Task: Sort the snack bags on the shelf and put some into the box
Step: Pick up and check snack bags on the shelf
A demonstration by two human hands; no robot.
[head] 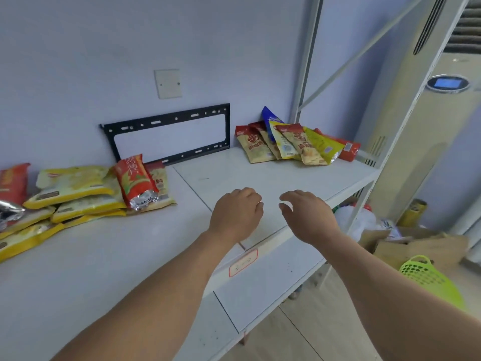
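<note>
Snack bags lie in two heaps on the shelf [260, 178], left heap [78, 194] and right heap [294, 143]; left hand [235, 214] and right hand [307, 217] hover between, loosely curled, empty: sorting pending, next reach for one bag.

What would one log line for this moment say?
left hand: empty, over shelf | right hand: empty, fingers loosely curled | snack bags: left pile, right pile | box: on floor, right

2 bare forearms, no sleeves, left hand [235, 217], right hand [308, 217]
</note>
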